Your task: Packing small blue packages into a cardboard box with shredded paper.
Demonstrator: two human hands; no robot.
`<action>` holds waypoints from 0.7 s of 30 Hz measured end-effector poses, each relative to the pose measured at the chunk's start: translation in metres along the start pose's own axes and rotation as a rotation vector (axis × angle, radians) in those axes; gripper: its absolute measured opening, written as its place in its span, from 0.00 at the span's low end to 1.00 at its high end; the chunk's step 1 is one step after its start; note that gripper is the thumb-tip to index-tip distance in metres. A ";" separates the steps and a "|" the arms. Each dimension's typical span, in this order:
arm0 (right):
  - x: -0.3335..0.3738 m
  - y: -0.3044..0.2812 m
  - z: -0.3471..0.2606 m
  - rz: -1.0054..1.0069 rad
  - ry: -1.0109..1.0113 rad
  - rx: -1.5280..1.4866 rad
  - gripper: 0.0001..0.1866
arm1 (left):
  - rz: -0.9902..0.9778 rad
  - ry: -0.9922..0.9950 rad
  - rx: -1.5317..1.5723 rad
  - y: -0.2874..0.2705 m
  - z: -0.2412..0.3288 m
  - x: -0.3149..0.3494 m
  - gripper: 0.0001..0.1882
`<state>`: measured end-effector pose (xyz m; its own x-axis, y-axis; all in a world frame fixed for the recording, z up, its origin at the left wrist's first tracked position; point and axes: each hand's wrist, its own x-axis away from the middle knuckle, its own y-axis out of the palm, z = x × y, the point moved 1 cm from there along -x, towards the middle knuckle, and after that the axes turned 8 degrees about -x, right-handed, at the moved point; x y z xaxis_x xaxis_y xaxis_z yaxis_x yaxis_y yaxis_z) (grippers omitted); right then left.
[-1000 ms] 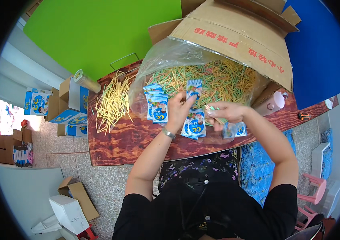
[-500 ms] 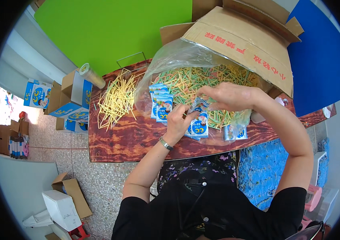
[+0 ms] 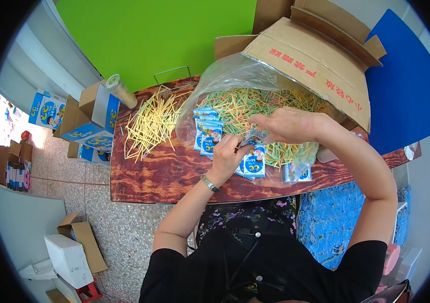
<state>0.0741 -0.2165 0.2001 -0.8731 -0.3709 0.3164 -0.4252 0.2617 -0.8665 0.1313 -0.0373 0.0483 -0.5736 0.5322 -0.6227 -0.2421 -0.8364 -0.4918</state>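
Observation:
A small blue-and-white packet (image 3: 256, 135) is pinched between the thumb and fingers of my left hand (image 3: 226, 155). My right hand (image 3: 290, 124) curls over it from the right, thumb against its edge. Whatever its bent fingertips grip is too small to make out. Behind both hands, a heap of thin green, yellow and pink sticks (image 3: 245, 103) spills out of a clear plastic bag (image 3: 225, 73). Flat printed packets (image 3: 208, 136) overlap left of my left hand. More packets (image 3: 254, 164) lie just below the held one.
A large cardboard carton (image 3: 316, 65) lies on its side at the back. Yellow sticks (image 3: 154, 121) are piled on the wood-patterned table (image 3: 159, 182), near a clear jar (image 3: 121, 91). Blue printed boxes (image 3: 93, 118) stand at the left. Another packet (image 3: 297, 172) is near the front edge.
The held packet has turned slightly between my hands, and my right hand has shifted a little. The whole view has moved slightly; the piles and stacked packets look the same.

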 end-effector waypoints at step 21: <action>-0.043 -0.030 -0.022 -0.586 0.460 0.162 0.27 | 0.061 0.253 -0.165 0.004 0.010 -0.009 0.14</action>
<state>0.1187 -0.1890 0.2209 -0.5419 0.0094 0.8404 -0.8404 -0.0107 -0.5418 0.1277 -0.0461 0.0579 -0.3654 0.5143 -0.7759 -0.0711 -0.8465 -0.5276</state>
